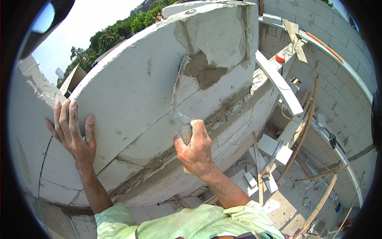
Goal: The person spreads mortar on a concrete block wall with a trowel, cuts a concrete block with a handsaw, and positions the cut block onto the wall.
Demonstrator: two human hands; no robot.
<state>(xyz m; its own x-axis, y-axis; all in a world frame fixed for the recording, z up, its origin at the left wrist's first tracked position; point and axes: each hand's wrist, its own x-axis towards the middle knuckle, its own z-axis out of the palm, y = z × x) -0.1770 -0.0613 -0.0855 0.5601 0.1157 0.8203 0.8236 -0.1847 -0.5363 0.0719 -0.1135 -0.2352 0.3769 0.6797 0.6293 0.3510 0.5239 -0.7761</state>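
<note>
My right hand (195, 151) is wrapped round the wooden handle of a trowel (178, 85). Its blade, seen nearly edge-on and caked with mortar, stands close to the pale block wall (135, 91); whether it touches cannot be told. Just beyond the blade, a dark wet patch of mortar (207, 71) clings to the wall. My left hand (75, 129) lies with fingers spread against the blocks, near a dark vertical joint and below a notch in the wall's top edge.
A mortar-stained ledge (223, 113) runs along the wall. To the right, a white beam (280, 83) juts out near a red round object (280, 58). Below lie wooden poles (298, 135), white blocks (267, 144) and rubble. Trees (107, 38) show past the wall top.
</note>
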